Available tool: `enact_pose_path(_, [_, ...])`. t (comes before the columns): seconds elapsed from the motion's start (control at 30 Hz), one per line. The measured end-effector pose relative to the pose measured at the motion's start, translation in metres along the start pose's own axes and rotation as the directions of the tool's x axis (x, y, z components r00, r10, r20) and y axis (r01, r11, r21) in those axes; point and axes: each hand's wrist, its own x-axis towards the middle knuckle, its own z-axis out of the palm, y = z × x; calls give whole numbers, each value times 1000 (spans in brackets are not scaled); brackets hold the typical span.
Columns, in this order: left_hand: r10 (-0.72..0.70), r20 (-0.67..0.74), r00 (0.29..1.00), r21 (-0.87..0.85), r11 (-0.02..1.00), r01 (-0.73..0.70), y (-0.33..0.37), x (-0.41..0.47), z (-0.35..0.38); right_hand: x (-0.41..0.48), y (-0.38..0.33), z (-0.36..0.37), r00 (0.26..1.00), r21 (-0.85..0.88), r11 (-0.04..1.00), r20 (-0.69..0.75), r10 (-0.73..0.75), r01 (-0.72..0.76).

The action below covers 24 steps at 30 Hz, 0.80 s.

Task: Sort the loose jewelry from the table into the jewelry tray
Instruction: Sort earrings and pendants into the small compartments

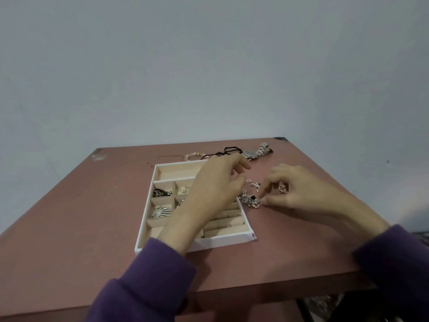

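The reddish worktop [92,217] carries a white jewelry tray [227,240] at its centre (beige inside, several compartments already holding pieces). The left hand [213,189] hovers over the tray's 3 o'clock edge with fingers curled; I cannot tell whether its grip holds anything. The right hand [299,191] pinches thumb and forefinger narrowly on the loose jewelry heap [250,201] just beside that edge, and a wristwatch [251,154] lies at 1 o'clock.

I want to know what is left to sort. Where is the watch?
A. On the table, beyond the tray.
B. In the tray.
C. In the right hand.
A: the watch lies on the table near its far edge, beyond the tray; the right hand pinches at the pile, not the watch.
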Motion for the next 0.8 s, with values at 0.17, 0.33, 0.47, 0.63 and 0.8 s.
enact_pose_path(0.17, [37,-92,995,30,999,-35,-4,-1,17,0,3,10,996,-76,994,26,-83,85])
enact_pose_path(0.33, [36,-133,991,13,999,-34,-6,-2,18,2,5,13,994,-106,989,-5,-109,108])
enact_pose_path(0.47, [26,-141,990,7,1000,-25,-6,-3,18,2,2,15,991,-167,979,-50,-126,116])
enact_pose_path(0.63, [25,-157,987,-8,1000,-27,-5,-4,16,3,4,17,982,-264,952,-71,-178,153])
enact_pose_path(0.8, [22,-186,982,-24,999,-27,-3,-4,15,3,6,23,950,-366,905,-129,-283,220])
